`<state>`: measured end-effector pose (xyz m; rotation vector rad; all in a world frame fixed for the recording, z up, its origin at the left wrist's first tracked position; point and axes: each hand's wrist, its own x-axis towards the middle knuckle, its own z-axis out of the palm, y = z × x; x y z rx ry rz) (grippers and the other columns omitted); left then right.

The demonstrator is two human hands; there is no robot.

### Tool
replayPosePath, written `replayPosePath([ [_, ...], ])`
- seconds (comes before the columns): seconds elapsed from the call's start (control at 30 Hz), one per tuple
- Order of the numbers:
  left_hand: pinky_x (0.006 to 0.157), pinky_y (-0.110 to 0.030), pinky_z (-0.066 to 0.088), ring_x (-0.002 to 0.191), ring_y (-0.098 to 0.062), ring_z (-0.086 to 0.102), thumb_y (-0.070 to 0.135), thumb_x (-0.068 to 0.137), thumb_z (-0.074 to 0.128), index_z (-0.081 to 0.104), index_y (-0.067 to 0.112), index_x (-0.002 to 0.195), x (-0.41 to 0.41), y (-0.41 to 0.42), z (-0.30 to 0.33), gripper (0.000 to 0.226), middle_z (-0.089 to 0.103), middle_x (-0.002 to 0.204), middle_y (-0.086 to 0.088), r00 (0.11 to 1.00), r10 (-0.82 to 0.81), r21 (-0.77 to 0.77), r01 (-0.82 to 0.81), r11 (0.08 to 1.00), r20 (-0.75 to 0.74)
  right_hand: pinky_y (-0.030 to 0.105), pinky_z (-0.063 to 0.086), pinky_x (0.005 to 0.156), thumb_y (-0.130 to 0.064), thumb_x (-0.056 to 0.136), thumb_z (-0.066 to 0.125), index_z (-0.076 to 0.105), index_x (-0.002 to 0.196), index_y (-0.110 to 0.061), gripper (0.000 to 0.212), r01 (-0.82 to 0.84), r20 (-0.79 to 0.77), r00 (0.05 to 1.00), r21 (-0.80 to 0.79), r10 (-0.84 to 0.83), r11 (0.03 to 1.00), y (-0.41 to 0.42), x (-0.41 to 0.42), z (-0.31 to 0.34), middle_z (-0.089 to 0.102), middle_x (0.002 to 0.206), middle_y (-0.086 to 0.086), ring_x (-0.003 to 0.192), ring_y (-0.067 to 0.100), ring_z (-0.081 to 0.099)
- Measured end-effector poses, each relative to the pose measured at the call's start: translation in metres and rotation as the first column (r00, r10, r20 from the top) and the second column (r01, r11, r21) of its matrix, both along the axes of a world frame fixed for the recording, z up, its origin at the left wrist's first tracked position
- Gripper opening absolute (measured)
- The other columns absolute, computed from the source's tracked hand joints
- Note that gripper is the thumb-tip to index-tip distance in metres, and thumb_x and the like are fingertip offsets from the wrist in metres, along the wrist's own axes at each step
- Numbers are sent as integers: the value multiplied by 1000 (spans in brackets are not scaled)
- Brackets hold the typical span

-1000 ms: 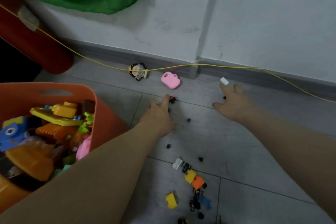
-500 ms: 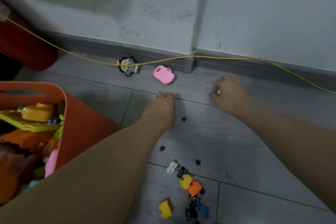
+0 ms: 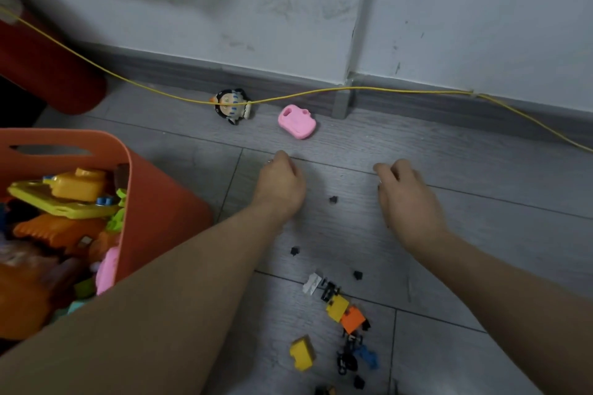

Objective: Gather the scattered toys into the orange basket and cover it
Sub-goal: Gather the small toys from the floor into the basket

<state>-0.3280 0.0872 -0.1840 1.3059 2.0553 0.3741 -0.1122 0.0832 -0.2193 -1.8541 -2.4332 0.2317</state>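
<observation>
The orange basket (image 3: 154, 202) stands on the grey floor (image 3: 449, 176) at the left, uncovered and heaped with plastic toys, a yellow block (image 3: 80, 184) lying on top; just to its right the left forearm reaches forward, and the left hand (image 3: 280, 184) is over the floor with its fingers curled under, though whether they hold anything cannot be told; the right hand (image 3: 407, 192) is beside it, a small gap apart, its fingers also bent down toward the floor, and what they enclose, if anything, is hidden; between the two hands lies a tiny black piece (image 3: 333, 199); farther off, near the skirting, a pink toy (image 3: 296, 122) lies beside a small round figure (image 3: 231, 106), over which a yellow cord (image 3: 401, 90) runs; nearer the camera, scattered bricks lie loose, among them an orange brick (image 3: 352, 321), a yellow brick (image 3: 302, 353) and a white piece (image 3: 312, 283).
</observation>
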Motion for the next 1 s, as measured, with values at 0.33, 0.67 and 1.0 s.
replayPosePath([
  [0.33, 89, -41, 43, 114, -40, 56, 14, 97, 44, 30, 11, 141, -20, 69, 10, 46, 58, 124, -24, 983, -147, -36, 144, 989, -113, 32, 45, 69, -6, 86, 58, 63, 109, -5, 24, -52, -375, 926, -41, 33, 998, -3, -64, 2, 53, 101, 13, 85, 31, 56],
  [0.67, 73, -22, 38, 106, -25, 61, 10, 90, 58, 43, 14, 128, -27, 66, 3, 41, 68, 115, 3, 863, -467, -87, 459, 884, -195, 35, 46, 46, -13, 82, 70, 49, 107, -12, 33, -409, -73, 911, -42, 406, 911, -23, -63, -6, 49, 99, 11, 70, 25, 53],
  [1.0, 61, -22, 38, 78, -22, 58, 27, 86, 72, 52, 18, 97, -28, -43, 18, 24, 62, 89, -7, 968, -251, -53, 251, 967, 9, 28, 35, 63, -10, 94, 58, 61, 106, -6, 14, 216, -358, 912, 1, -202, 976, -39, -14, 18, 54, 101, 13, 79, 27, 54],
])
